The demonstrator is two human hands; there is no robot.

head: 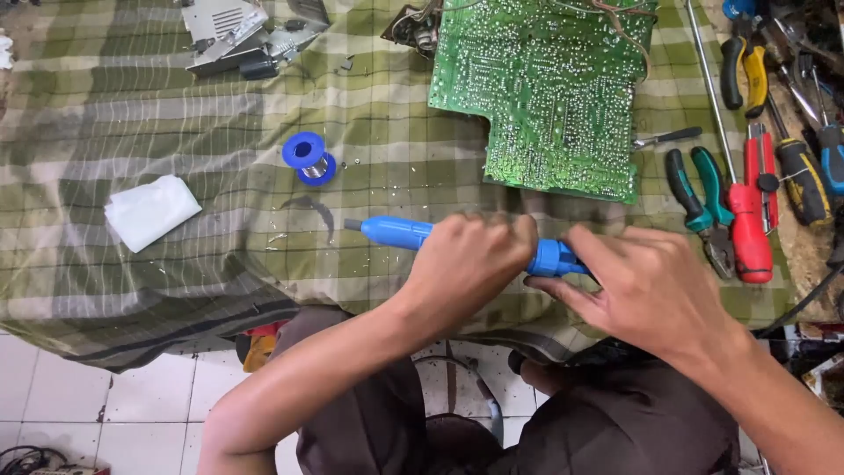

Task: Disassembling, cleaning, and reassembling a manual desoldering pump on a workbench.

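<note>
Gripping blue tool (396, 233), left hand (466, 264) fingers wrapped, right hand (646, 286) pinching its end, seemingly, checked cloth (132, 114), white floor tiles (53, 387).

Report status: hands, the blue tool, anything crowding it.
Left hand gripping blue tool mid-barrel. Right hand on its rear end. Circuit board just beyond, pliers to the right; neither touching.

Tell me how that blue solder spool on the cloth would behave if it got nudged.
The blue solder spool has round flanges, so tipped onto its edge it would probably roll. It looks small and likely light, though the wound wire adds weight. The wrinkled checked cloth under it should slow any sliding.
</note>
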